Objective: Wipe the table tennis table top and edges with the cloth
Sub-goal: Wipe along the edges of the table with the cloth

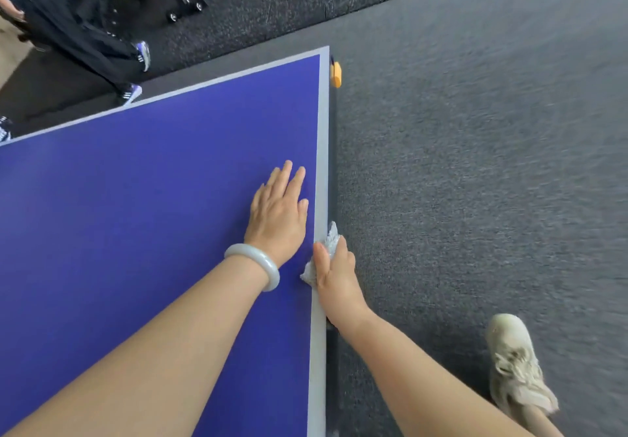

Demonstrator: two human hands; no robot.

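1. At the side edge (323, 151) of the table (136, 233): the right hand (334, 277) gripped the cloth (331, 238), thumb on top, fingers curled down over the side. The cloth was bunched and pressed against the edge.
2. Left hand (278, 212): lay flat on the blue top just beside the cloth, fingers straight, holding nothing; pale bangle (253, 263) at the wrist.
3. Progress, as judged: edge wiping was under way, and the stretch up to the far corner looked left to do.
4. Top: showed no smears or wet marks, so wiped or unwiped could not be told.
5. Outward: orange fitting (335, 75) at the far corner; grey carpet (475, 165); light shoe (516, 365).
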